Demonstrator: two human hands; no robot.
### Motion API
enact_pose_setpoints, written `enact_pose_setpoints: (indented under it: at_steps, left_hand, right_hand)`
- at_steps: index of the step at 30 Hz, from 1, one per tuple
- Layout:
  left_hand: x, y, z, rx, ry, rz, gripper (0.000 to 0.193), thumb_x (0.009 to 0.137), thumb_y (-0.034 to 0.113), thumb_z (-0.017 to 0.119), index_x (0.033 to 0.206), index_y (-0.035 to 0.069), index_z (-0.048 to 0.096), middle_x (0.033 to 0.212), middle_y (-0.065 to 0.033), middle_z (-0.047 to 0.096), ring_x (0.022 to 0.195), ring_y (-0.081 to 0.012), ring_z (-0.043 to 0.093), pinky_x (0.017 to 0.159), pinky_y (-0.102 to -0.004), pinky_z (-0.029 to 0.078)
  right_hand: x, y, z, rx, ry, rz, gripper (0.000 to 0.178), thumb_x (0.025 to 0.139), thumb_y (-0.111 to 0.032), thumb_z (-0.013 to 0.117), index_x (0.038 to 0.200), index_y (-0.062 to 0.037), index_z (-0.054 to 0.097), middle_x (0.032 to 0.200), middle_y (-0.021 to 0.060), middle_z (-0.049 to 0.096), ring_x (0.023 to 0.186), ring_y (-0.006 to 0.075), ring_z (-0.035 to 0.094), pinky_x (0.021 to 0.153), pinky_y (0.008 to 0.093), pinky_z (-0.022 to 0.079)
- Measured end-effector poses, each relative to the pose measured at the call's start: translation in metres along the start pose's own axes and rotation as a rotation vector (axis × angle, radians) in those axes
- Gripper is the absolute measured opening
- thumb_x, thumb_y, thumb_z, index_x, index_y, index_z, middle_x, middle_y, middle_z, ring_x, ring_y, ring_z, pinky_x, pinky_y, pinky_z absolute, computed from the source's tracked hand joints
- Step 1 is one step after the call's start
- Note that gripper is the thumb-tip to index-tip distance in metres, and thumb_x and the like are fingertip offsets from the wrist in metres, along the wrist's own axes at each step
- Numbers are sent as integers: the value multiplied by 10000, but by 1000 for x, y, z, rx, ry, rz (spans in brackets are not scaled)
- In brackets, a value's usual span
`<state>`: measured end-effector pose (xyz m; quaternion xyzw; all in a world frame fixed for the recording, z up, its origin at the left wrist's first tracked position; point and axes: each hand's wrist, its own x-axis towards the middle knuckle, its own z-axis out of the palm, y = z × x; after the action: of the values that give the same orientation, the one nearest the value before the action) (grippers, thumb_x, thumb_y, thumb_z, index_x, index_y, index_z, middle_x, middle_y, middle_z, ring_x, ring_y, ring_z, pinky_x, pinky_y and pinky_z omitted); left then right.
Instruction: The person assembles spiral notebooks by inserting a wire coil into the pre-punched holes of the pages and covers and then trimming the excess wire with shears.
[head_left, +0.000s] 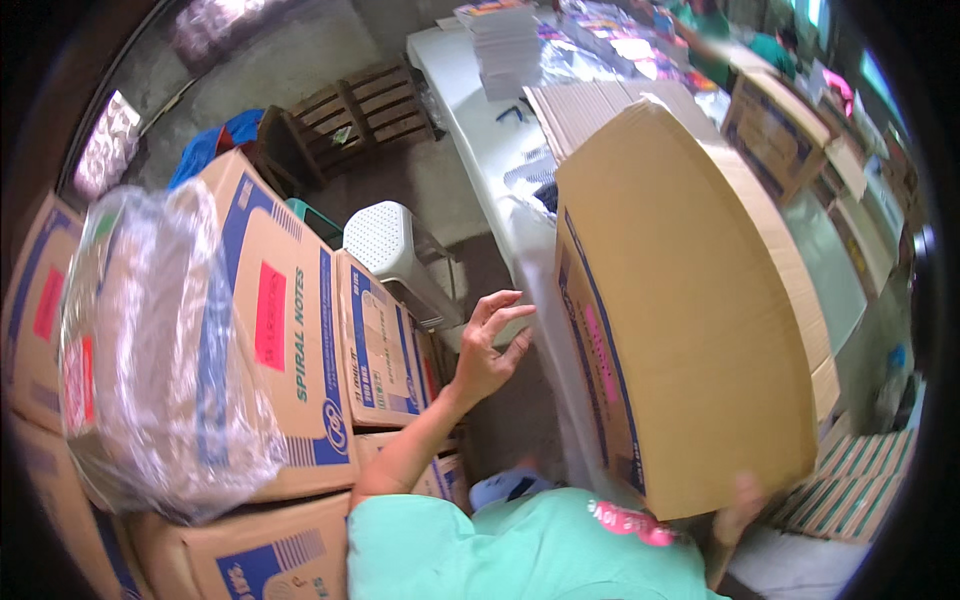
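Note:
A large brown cardboard box (690,300) stands at the right, on the near part of the white table, a broad flap facing me. At the flap's near lower edge is my right hand (738,505), blurred, with part of it lapped over the cardboard and the rest hidden. My left hand (490,345) is raised to the left of the box, apart from it. Its fingers are bent and spread, with nothing in them. A pink label (600,350) shows on the box's left side.
Stacked cartons (290,330) rise at my left, one topped by a clear plastic-wrapped bundle (170,350). Beyond them are a white stool (390,240) and a wooden pallet (360,115). Paper stacks (505,50) cover the table's (455,85) far end. A co-worker (705,30) is at the far right.

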<state>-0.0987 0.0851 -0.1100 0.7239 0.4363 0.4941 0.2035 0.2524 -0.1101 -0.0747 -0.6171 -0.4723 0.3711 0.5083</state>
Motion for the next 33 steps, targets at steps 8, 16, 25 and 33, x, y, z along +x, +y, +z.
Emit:
enact_pose_setpoints:
  at_steps: [8, 16, 25, 33]
  left_hand:
    - [52, -71, 32, -154, -87, -126, 648, 808, 346, 699, 1324, 91, 402, 1332, -156, 385, 1220, -300, 421, 988, -449, 371]
    - [206, -117, 88, -868, -70, -603, 916, 828, 475, 596, 1451, 1, 121, 1394, -185, 351, 1268, -274, 381, 1053, -383, 302]
    - [227, -142, 99, -1762, -667, -420, 394, 831, 305, 436, 908, -37, 614, 903, -154, 645, 775, -250, 605, 724, -352, 482]
    - [216, -172, 64, -1513, -874, -817, 364, 877, 272, 538, 1101, -15, 541, 994, -113, 604, 924, -259, 575, 812, -384, 468]
  right_hand:
    - [23, -16, -17, 421, 65, -99, 873, 688, -197, 667, 1433, -25, 246, 1318, 192, 468, 1152, 287, 515, 1010, 404, 384]
    - [60, -79, 26, 444, 467, -55, 1145, 525, -24, 638, 1485, -74, 17, 1331, 204, 445, 1156, 264, 503, 994, 330, 402]
    - [45, -84, 41, 300, 731, -98, 1174, 565, -72, 696, 1479, -91, -42, 1382, 199, 371, 1185, 282, 441, 1029, 381, 332]
    - [24, -103, 88, -289, 972, 66, 995, 708, -182, 715, 1476, -16, 106, 1401, 181, 340, 1184, 247, 395, 1043, 386, 265]
